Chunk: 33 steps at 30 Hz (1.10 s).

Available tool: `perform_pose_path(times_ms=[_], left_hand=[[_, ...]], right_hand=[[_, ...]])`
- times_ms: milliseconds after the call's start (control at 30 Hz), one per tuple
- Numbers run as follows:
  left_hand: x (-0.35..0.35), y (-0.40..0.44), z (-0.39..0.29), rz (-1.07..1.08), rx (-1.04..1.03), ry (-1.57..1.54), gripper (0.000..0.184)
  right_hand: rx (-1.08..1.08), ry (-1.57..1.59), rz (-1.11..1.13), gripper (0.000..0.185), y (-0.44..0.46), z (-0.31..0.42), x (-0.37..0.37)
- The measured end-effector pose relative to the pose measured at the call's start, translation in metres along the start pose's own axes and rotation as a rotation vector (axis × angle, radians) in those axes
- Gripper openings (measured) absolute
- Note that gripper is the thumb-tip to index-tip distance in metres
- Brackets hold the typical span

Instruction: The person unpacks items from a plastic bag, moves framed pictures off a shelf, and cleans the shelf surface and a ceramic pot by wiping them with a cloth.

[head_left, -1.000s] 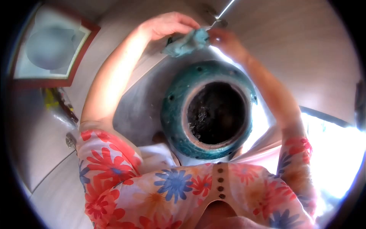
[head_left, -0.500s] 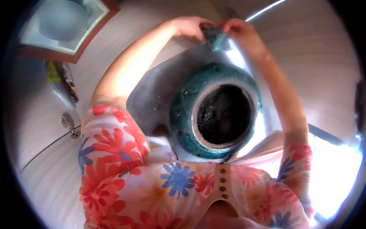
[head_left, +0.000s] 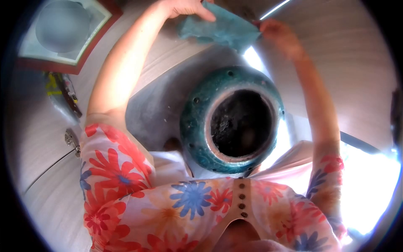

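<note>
A teal cloth (head_left: 228, 26) is stretched between my two hands near the top of the head view. My left hand (head_left: 191, 8) grips its left part, with the thumb lying over the fabric; the top of this hand is cut off by the frame. At the cloth's right corner my right hand (head_left: 279, 35) is closed on it, somewhat blurred. Below the cloth stands a round green glazed pot (head_left: 195, 126) with small holes around its shoulder. Its wide mouth is open, and the inside is dark.
A red-framed picture (head_left: 90, 48) is at the upper left, with a yellow and clear plastic item (head_left: 56, 90) below it. A metal handle (head_left: 72, 138) sits on a pale panel at the left. Bright light comes in at the lower right.
The bunched cloth has been spread out wide. My left hand has moved left and up, away from my right hand, which has shifted slightly right since the earliest frame.
</note>
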<state>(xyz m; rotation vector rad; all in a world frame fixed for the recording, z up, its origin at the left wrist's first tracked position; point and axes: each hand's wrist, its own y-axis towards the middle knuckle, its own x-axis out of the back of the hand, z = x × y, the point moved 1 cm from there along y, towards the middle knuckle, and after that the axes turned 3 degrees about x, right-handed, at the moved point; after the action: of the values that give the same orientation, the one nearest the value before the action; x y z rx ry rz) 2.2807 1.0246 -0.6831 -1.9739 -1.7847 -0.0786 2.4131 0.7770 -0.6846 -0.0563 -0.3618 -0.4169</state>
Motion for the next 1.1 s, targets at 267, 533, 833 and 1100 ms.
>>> perform_pose_path(times_ms=[267, 533, 833, 1100], left_hand=[[0.010, -0.001, 0.001, -0.102, 0.003, -0.033, 0.037], [0.019, -0.007, 0.026, -0.477, 0.275, -0.275, 0.058], [0.031, -0.014, 0.057, -0.196, -0.042, -0.604, 0.042], [0.097, -0.075, 0.227, -0.761, 0.498, 0.129, 0.048]], right_hand=[[-0.287, -0.062, -0.137, 0.020, 0.008, 0.021, -0.013], [-0.382, 0.398, -0.115, 0.035, 0.083, -0.057, -0.060], [-0.301, 0.587, -0.028, 0.045, 0.062, 0.046, -0.106], [-0.385, -0.391, -0.177, 0.034, -0.076, -0.069, -0.011]])
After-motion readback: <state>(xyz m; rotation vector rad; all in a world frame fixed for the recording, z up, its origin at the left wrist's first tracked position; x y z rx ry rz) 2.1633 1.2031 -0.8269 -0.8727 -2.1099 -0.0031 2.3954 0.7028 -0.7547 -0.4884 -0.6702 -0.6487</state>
